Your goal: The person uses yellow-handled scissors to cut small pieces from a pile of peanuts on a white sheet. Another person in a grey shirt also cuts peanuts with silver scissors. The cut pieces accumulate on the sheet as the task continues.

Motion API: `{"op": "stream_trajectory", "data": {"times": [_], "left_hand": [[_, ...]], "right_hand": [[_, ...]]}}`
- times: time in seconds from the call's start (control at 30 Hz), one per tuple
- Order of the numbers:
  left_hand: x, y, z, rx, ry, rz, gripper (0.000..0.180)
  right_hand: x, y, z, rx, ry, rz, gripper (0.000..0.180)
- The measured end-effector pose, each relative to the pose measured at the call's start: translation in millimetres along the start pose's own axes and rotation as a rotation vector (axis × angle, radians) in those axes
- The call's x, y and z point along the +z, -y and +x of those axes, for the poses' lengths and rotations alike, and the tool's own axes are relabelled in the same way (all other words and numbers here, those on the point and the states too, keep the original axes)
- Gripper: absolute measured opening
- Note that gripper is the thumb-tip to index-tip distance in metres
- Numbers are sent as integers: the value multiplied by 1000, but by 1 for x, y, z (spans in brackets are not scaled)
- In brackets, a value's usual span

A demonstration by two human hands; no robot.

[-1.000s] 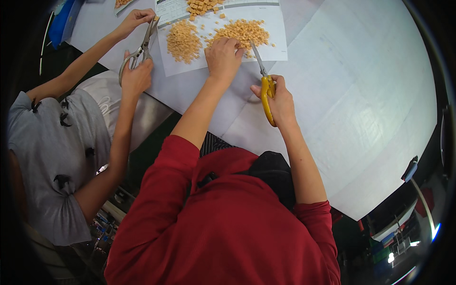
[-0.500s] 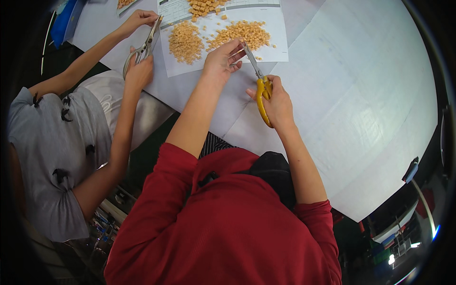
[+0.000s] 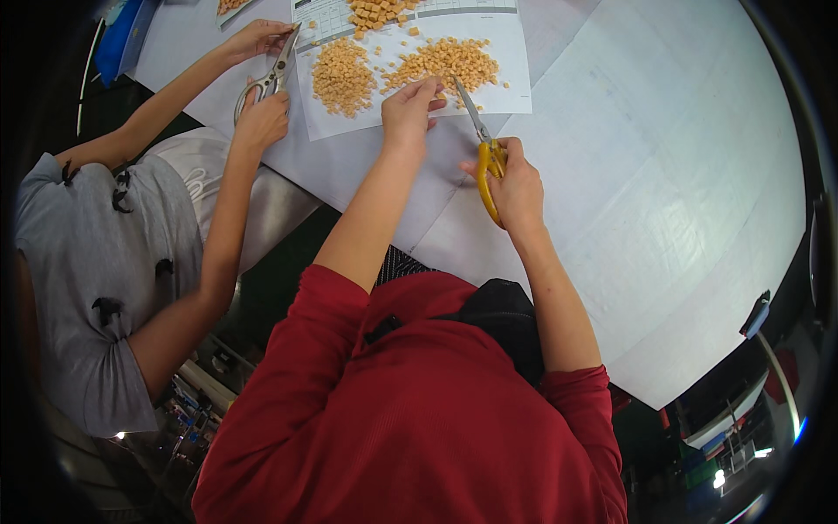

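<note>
My right hand grips scissors with yellow handles, their blades pointing up and away over the paper's near edge. Just left of the blade tips, my left hand has its thumb and fingers pinched together; whatever lies between them is too small to make out. Beyond my fingers spreads a pile of small tan pieces on a printed white sheet. A second pile of small pieces lies left of it, and larger tan cubes are heaped farther back.
At my left, a person in a grey shirt holds metal scissors over the same table. A blue bin stands at the far left. A clip sits on the table's right edge.
My left hand has shifted slightly right, and its fingers have drawn closer together. The yellow-handled scissors have moved slightly right. The other person's hands have moved a little.
</note>
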State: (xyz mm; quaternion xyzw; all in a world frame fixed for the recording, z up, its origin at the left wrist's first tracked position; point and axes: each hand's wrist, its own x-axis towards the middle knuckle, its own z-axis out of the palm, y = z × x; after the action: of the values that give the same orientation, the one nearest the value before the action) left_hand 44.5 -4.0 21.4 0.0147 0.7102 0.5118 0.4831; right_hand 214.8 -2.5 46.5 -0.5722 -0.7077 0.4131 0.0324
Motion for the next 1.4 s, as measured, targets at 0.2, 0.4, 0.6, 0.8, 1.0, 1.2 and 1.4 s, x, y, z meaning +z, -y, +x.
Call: {"op": "stream_trajectory", "data": {"times": [0.2, 0.4, 0.6, 0.8, 1.0, 1.2, 1.4], "left_hand": [[-11, 25, 12, 611, -186, 643, 10], [-7, 30, 15, 832, -241, 1031, 8], [-9, 30, 12, 1012, -230, 1223, 7], [-10, 28, 12, 802, -117, 986, 13], [-14, 13, 14, -6, 49, -122, 18], [-12, 10, 6, -57, 55, -323, 17], [-7, 11, 2, -16, 50, -311, 18]], "right_hand": [[-2, -12, 5, 88, 40, 10, 63], [-1, -12, 4, 97, 5, 49, 64], [-5, -5, 1, 88, 31, 78, 64], [-3, -2, -3, 58, 45, 95, 65], [1, 3, -8, 9, 78, 48, 66], [3, 10, -10, -16, 98, 19, 65], [2, 9, -9, -14, 102, 22, 66]]}}
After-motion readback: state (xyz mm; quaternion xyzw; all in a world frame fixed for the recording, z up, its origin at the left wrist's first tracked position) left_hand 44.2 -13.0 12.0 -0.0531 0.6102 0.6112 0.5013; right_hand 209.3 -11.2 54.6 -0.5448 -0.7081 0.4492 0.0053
